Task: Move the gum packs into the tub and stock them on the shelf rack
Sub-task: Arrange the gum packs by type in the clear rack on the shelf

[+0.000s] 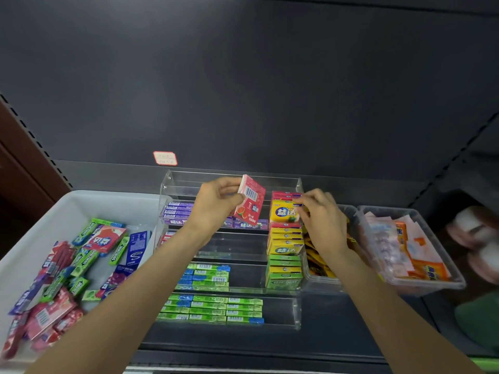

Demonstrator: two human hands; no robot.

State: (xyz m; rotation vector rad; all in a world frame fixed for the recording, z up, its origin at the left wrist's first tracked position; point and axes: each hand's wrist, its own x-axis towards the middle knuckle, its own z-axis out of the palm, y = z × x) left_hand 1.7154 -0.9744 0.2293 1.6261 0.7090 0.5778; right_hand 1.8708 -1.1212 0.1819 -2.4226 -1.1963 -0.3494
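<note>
The left hand [216,203] holds a red gum pack [249,202] over the clear shelf rack [232,238], long side up, barcode end on top. The right hand [321,214] pinches a pack in the rack. A white tub [24,255] sits left on the dark shelf [243,344].

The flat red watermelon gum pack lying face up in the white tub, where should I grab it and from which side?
Pinch the flat red watermelon gum pack across its long edges, coming from above; it lies flat atop other packs in the white tub, faces exposed, nothing over it.
</note>
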